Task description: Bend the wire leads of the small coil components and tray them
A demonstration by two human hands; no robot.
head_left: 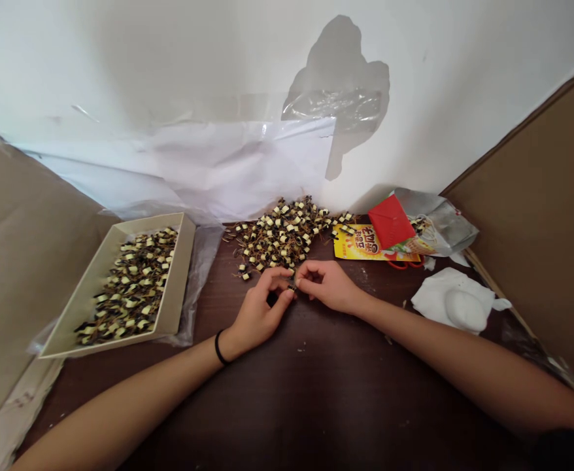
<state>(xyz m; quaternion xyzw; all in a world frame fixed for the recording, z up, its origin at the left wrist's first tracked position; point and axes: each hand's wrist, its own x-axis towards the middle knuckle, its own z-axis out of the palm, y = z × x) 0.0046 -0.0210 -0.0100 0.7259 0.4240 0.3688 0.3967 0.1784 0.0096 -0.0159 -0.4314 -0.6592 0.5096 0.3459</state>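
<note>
Your left hand point(252, 314) pinches a small part point(291, 288) near the frame's centre; your right hand point(335, 286) has its fingers closed narrowly on the same part's upper end. The pile point(284, 229) lies just above them on the bench point(316, 399), the filled box point(183, 275) at left.

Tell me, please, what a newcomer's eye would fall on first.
Probably the loose heap of small black-and-cream parts with brownish strands in the middle, beyond the bare left hand and right hand, which pinch one small part. Left of it sits a shallow cream open box of similar parts; right of it, a red flat piece overlaps a yellow packet. Above, an irregular grey patch marks the white wall.
</note>
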